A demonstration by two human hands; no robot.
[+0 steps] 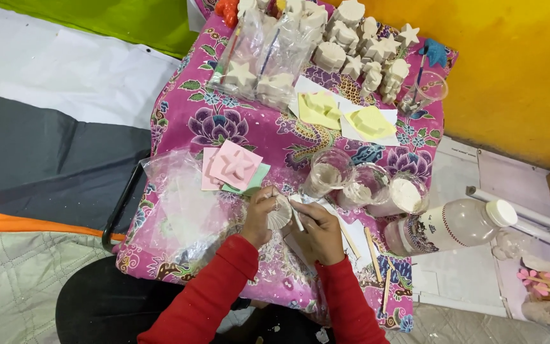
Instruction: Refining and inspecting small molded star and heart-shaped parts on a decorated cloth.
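Two hands close together over a white shell-shaped plaster cast at the near edge of a flowered pink tablecloth.

The left hand curls round the shell cast, fingers hiding its left half; the right hand, fist-like, pinches a thin white stick whose tip touches the shell, its lower end lost under the fingers. Both red sleeves angle in from below. Just beyond the hands stand three clear cups of white powder; left of them lies crumpled clear plastic, contents unclear.
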